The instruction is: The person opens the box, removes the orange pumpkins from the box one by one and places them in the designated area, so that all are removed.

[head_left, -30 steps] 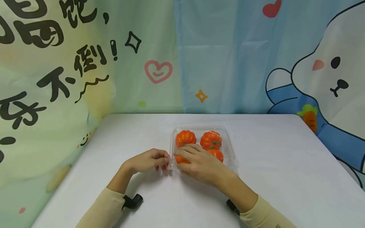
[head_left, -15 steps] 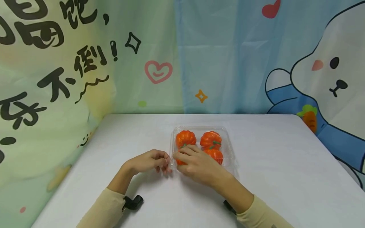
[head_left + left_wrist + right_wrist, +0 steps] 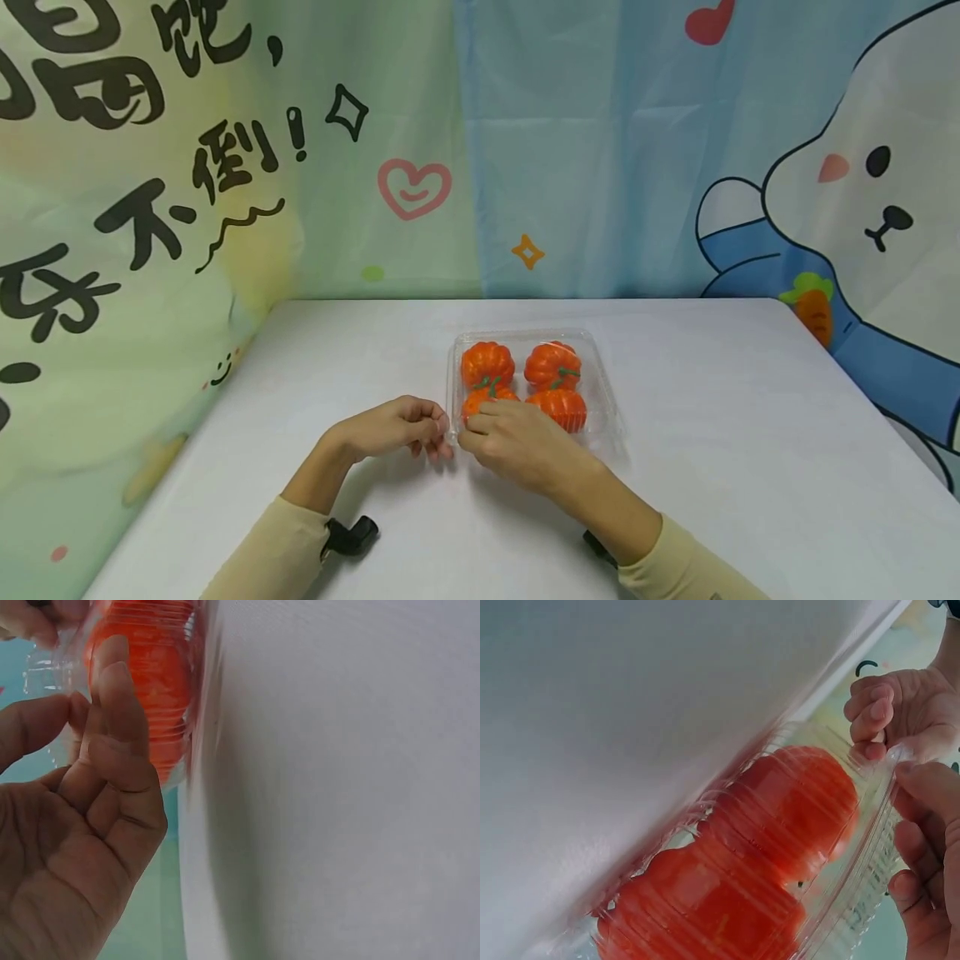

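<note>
A clear plastic box (image 3: 604,387) sits on the white table, with several small orange pumpkins (image 3: 555,365) with green stems inside. At its front left corner, my left hand (image 3: 393,429) pinches the rim between thumb and index finger; the other fingers lie along the wall in the left wrist view. My right hand (image 3: 528,446) reaches across the front of the box. Its thumb and fingers pinch the rim by the same corner, close to the left fingertips, as the right wrist view shows. Ribbed front wall and pumpkins (image 3: 705,900) fill that view. The right hand partly covers the front left pumpkin.
The white table (image 3: 720,467) extends around the box on every side. Behind it hangs a printed curtain (image 3: 555,150) with a cartoon bear, hearts and large lettering. A black wrist camera (image 3: 352,536) is strapped at the left sleeve.
The right hand has slid off the box's top towards the front left corner, uncovering more of the front pumpkins. The left hand has stayed nearly still. The box has hardly moved.
</note>
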Action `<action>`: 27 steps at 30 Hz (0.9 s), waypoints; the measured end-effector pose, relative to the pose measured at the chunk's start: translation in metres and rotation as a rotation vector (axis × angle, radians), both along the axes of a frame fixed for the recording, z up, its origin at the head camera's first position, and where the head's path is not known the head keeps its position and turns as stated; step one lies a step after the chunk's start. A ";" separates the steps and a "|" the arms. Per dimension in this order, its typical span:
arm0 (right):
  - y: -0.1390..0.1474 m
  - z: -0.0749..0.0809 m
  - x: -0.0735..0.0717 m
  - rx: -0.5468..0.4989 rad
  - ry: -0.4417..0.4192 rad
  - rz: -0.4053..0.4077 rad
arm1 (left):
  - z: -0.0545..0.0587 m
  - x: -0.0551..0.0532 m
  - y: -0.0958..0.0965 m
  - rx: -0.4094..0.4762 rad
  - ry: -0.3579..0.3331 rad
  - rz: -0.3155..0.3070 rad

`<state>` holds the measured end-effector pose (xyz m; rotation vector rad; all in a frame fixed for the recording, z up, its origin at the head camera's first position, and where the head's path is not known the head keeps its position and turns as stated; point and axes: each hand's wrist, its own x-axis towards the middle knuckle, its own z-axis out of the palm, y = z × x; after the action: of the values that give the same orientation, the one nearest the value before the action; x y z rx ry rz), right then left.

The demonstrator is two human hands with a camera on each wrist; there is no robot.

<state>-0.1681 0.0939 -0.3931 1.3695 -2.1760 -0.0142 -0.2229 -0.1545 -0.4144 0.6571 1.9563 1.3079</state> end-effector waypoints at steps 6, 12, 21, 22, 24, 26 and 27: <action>-0.002 0.003 0.005 0.050 0.019 -0.068 | 0.000 0.000 0.003 -0.005 0.000 -0.002; -0.003 0.004 0.006 0.108 0.037 -0.113 | -0.002 -0.002 0.008 0.001 -0.006 0.010; -0.001 0.003 0.002 0.111 0.019 -0.091 | -0.006 -0.005 0.013 0.046 -0.094 0.053; -0.001 0.003 0.001 0.110 0.019 -0.088 | -0.006 -0.005 0.012 0.049 -0.097 0.049; 0.000 0.002 0.000 0.106 0.023 -0.085 | -0.006 -0.005 0.010 0.054 -0.095 0.034; 0.000 0.001 -0.001 0.099 0.022 -0.080 | -0.005 -0.006 0.008 0.053 -0.090 0.018; 0.000 0.001 -0.002 0.098 0.027 -0.078 | -0.005 -0.006 0.008 0.053 -0.089 0.012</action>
<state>-0.1697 0.0939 -0.3923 1.3285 -2.2315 -0.1700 -0.2291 -0.1467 -0.4195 0.6029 1.8627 1.3772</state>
